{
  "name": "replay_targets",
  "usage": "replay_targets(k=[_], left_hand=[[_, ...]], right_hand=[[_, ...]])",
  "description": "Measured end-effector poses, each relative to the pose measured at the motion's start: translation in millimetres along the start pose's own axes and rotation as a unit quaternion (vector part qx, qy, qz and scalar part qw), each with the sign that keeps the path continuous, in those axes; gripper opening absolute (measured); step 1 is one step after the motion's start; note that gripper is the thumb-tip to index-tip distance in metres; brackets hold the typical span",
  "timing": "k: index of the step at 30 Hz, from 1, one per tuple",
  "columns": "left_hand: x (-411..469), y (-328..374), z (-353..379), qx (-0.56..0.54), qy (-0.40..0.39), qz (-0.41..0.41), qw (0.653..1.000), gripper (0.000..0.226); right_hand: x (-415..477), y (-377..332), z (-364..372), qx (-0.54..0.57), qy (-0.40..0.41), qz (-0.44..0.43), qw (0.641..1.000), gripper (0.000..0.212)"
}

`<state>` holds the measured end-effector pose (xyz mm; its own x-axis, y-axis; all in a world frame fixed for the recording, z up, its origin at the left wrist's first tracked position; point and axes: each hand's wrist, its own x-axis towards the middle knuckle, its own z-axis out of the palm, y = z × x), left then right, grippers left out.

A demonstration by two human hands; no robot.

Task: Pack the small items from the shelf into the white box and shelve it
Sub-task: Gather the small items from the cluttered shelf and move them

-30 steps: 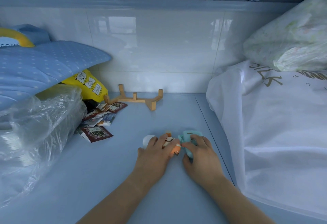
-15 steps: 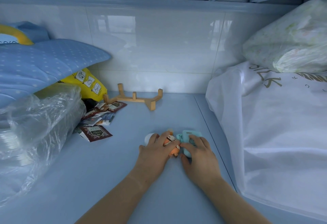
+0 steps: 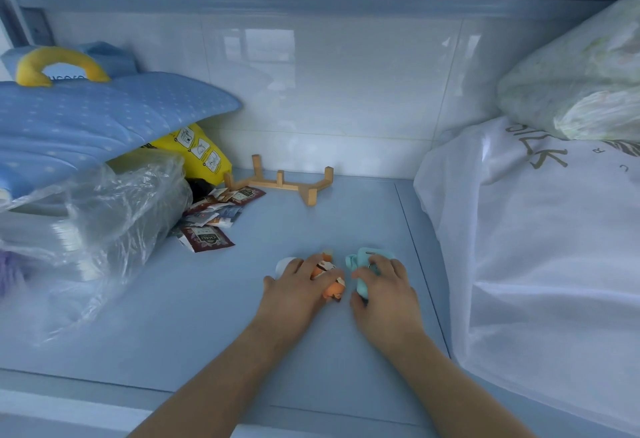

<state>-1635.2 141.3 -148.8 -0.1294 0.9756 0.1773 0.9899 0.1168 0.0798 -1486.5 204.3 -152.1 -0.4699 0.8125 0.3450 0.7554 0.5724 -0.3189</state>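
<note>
Both hands gather small toys on the blue shelf; the white box is nowhere in my view.

My left hand (image 3: pixel 298 287) lies spread over an orange figurine (image 3: pixel 333 287) with a small white piece (image 3: pixel 284 264) just beyond its fingertips, while my right hand (image 3: pixel 382 287) is curled around a teal toy (image 3: pixel 360 264), all toward the right of the shelf (image 3: pixel 242 316), midway between its front edge and the back wall. The left grip looks loose, though the fingers hide what lies beneath. I judge the risk is a scoop that takes too much at once: the white piece could roll away toward the tea sachets (image 3: pixel 207 238), or the figurine could slip off the front edge.
</note>
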Motion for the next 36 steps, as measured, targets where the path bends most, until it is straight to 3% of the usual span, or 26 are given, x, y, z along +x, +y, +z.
replay_targets(k=[6, 13, 19, 24, 36], left_hand=[[-21.2, 24.0, -4.4, -0.038, 0.004, -0.060, 0.997, 0.039], [-58.9, 53.1, -3.8, -0.053, 0.057, -0.129, 0.989, 0.036], [-98.6, 77.9, -5.5, -0.002, 0.095, -0.172, 0.980, 0.039], [-127.3, 91.7, -3.1, 0.028, 0.094, -0.197, 0.975, 0.053], [-178.9, 76.4, -28.1, 0.045, 0.144, -0.280, 0.948, 0.037]], right_hand=[[-25.0, 6.1, -7.8, -0.019, -0.004, -0.052, 0.998, 0.034], [-54.2, 24.1, -24.9, 0.044, 0.020, -0.117, 0.992, 0.028], [-70.1, 31.1, -31.8, 0.108, 0.014, -0.148, 0.983, 0.019], [-85.9, 25.0, -30.5, 0.134, 0.020, -0.210, 0.968, 0.020], [-99.1, -19.3, -37.1, 0.223, 0.021, -0.308, 0.925, 0.024]])
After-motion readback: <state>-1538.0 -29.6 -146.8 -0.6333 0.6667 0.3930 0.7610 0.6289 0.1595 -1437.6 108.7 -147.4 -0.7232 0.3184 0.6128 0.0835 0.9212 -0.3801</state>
